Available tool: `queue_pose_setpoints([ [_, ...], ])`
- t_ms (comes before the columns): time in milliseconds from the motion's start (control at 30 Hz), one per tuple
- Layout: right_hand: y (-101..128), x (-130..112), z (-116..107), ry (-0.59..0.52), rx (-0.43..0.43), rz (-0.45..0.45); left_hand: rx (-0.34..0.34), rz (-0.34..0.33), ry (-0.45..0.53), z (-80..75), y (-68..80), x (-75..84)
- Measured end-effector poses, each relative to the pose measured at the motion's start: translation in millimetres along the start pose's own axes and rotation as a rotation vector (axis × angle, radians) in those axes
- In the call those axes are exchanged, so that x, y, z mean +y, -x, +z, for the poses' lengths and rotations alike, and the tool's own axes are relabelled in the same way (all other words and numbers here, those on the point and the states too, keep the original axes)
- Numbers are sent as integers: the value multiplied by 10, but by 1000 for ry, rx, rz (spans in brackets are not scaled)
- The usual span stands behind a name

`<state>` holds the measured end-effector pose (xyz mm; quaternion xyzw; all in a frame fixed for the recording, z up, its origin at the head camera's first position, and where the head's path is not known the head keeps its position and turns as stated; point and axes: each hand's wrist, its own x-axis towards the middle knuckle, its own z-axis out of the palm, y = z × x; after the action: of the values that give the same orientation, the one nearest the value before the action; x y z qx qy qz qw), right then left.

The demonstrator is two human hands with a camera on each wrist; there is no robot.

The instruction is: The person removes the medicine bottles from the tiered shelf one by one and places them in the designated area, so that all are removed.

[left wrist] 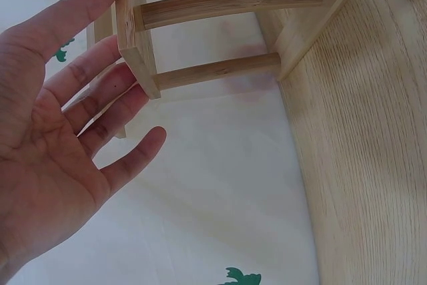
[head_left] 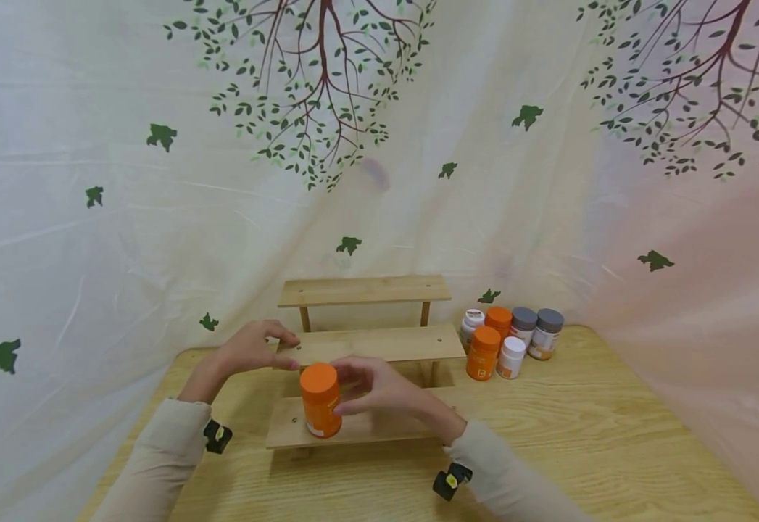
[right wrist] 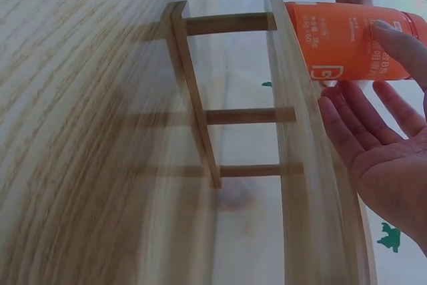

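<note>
A three-tier wooden display stand [head_left: 379, 344] stands on the table. At the left end of its middle board, my left hand [head_left: 255, 346] holds the edge, thumb at the front and fingers [left wrist: 100, 98] along the end; the little finger sticks out free. An orange bottle [head_left: 320, 406] with an orange lid stands upright toward the left of the lowest board. My right hand [head_left: 379, 388] holds it from the right side, the thumb on its printed label and the fingers partly hidden behind it. The bottle's base is at the board's surface in the right wrist view.
Right of the stand is a cluster of bottles: two orange ones [head_left: 483, 355], white ones [head_left: 512, 358] and grey-lidded ones [head_left: 545, 335]. Behind the wooden table [head_left: 588, 420] hangs a pale curtain [head_left: 418, 217] printed with branches and leaves.
</note>
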<state>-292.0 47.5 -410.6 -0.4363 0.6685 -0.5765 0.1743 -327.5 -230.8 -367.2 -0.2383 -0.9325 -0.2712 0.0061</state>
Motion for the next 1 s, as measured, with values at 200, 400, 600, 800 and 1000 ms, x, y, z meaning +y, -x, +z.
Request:
queue_pose_setpoints([
  [200,-25,5,36,-43,-22,-9,5,13,-5,-6,11,19],
  [400,-40,6,51,-60,-36,-1,8,18,-5,-5,23,29],
  [600,-48,-8,62,-49,-36,2,9,19,-1,-2,25,32],
  [800,-57,-32,68,-46,-38,6,5,22,4,1,20,26],
  [1000,-60,-98,58,-10,-43,10,2,20,10,-2,16,20],
])
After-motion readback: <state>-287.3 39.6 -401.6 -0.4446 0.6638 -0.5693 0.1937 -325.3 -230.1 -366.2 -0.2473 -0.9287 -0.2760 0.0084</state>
